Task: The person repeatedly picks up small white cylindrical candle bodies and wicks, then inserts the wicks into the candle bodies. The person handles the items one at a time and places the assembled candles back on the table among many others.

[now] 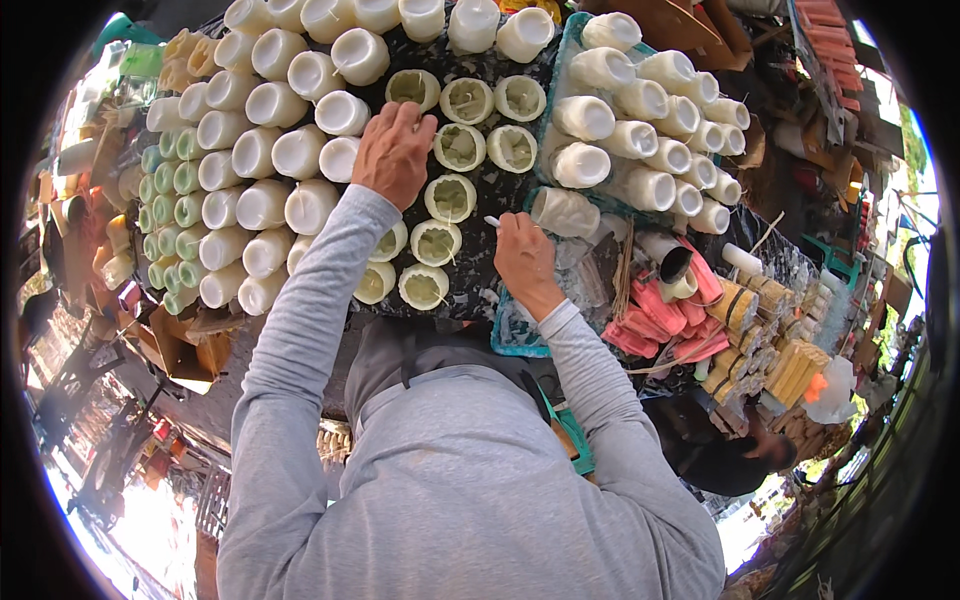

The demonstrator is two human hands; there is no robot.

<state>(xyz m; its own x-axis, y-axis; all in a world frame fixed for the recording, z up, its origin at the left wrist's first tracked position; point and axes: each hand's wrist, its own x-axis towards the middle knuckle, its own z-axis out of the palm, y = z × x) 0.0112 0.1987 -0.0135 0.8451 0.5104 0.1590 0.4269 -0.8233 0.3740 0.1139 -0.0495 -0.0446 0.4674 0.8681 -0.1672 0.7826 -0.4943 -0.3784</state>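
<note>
My left hand [393, 158] reaches over the black table with its fingers bent together, at the near side of a hollow pale cup-shaped candle [413, 88]. What its fingertips pinch, if anything, is hidden beneath them. My right hand [526, 262] is closed around a short white stick [491, 221], whose tip pokes out to the left. Between the two hands runs a column of hollow cream-green wax cups, among them one cup [450, 198] with a thin wick-like strand inside. Left of my left hand, several rows of white candles [263, 210] stand close together.
A teal tray [545, 150] to the right holds several white wax cylinders [630, 138]. Nearer lie pink wax pieces [660, 310] and bundles of yellowish sticks [795, 370]. Small green candles [186, 178] line the table's left side. Another person [715, 445] is at the lower right.
</note>
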